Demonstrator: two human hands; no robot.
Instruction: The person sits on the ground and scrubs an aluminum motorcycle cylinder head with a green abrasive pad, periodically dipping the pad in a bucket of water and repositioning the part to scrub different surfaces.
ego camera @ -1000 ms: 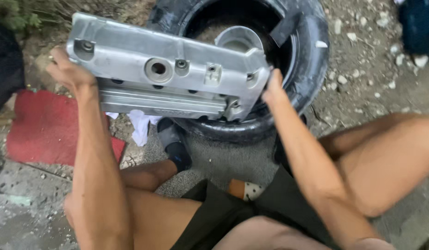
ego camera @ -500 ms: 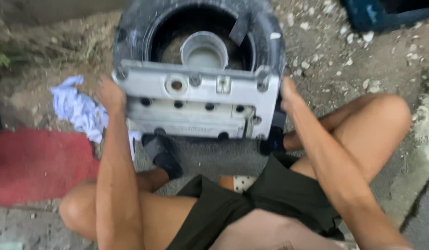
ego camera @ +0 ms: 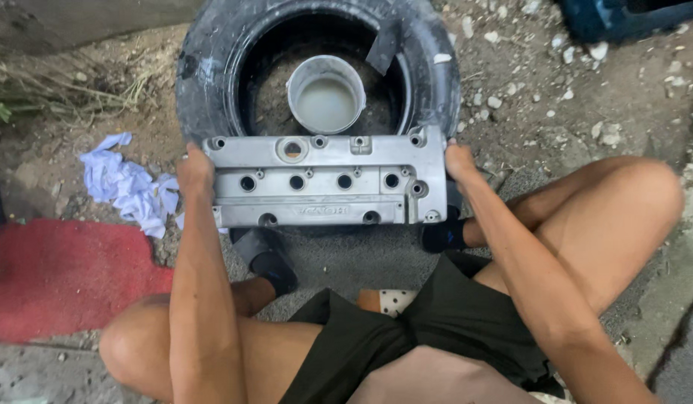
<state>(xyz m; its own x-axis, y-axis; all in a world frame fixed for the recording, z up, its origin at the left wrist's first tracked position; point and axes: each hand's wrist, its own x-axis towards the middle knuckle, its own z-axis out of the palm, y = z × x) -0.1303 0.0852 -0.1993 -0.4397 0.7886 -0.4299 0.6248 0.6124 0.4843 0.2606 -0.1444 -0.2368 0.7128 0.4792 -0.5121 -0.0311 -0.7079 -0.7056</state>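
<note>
1. looking down from the head camera, a person sits on the ground with bare knees spread apart and both arms stretched forward.
2. the left hand [ego camera: 195, 173] grips the left end of a long grey metal engine cover [ego camera: 327, 182], with the fingers curled round its edge.
3. the right hand [ego camera: 460, 163] grips the right end of the same cover, fingers wrapped behind it so only the back of the hand shows.
4. both arms are nearly straight and the cover is level between them, with its top side and its row of round holes facing up.
5. the cover sits over the near rim of an old black tyre [ego camera: 212, 67] that lies flat on the dirt; i cannot tell if it touches the tyre.
6. a round grey pot [ego camera: 325, 93] stands inside the tyre, just past the cover.
7. a crumpled white rag [ego camera: 129, 187] lies on the ground beside the left hand.
8. a red mat [ego camera: 62, 277] lies near the left knee.
</note>
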